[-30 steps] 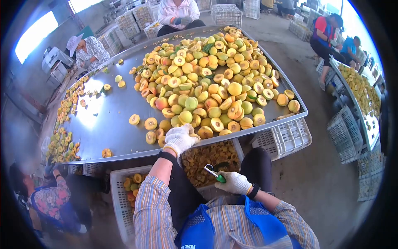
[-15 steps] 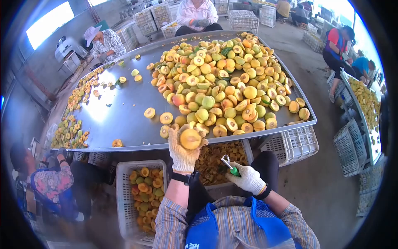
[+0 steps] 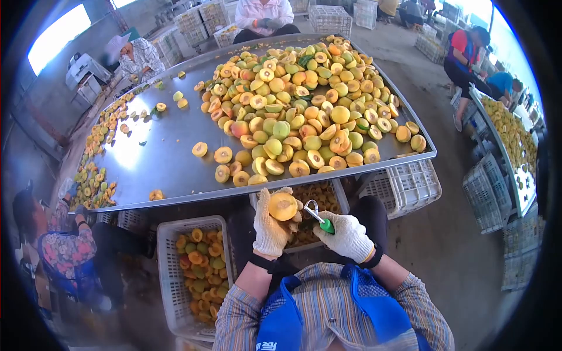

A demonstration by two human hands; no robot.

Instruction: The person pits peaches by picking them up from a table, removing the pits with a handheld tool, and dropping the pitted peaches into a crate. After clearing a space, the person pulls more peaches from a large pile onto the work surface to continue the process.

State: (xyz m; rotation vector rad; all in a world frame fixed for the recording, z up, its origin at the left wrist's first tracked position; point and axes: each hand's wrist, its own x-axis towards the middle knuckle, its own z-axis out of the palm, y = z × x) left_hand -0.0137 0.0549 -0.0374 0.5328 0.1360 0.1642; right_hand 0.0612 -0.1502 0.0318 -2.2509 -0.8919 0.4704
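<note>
In my gloved left hand [image 3: 271, 227] is a halved yellow peach [image 3: 283, 206], its cut face turned up and toward me. My gloved right hand [image 3: 346, 237] grips a pitting tool [image 3: 326, 224] with a green handle and a looped metal end. The loop points toward the peach half and stands a little apart from it. Both hands are just off the near edge of the metal table [image 3: 175, 167]. Beneath them, partly hidden by my hands, a crate [image 3: 344, 202] contains cut fruit pieces.
A large heap of peach halves [image 3: 304, 111] covers the table's middle and right. A white crate of peach halves [image 3: 167, 275] stands at my left knee, and another crate [image 3: 410, 190] sits under the table's right corner. Co-workers sit around, one close on the left [image 3: 67, 251].
My right hand has brought the pitting tool up and closer to the peach half. My left hand, still holding the half, has come slightly right and lower. The view has shifted a little.
</note>
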